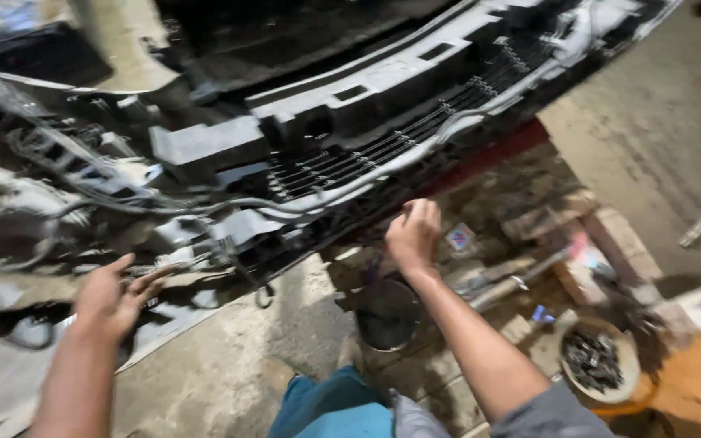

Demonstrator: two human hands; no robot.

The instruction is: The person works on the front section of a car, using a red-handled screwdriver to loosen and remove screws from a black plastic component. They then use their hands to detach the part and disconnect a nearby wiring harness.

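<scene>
Now both hands, left (113,294) and right (412,235), reach empty and spread toward the stripped grey car front (342,122) lying far, its length running left-right; right hand nearer.

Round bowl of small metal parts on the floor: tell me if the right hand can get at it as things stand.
Probably yes. The right hand is raised near the car's front grille, holding nothing I can see, and the bowl sits on the floor beside that forearm. Nothing lies between them.
</scene>
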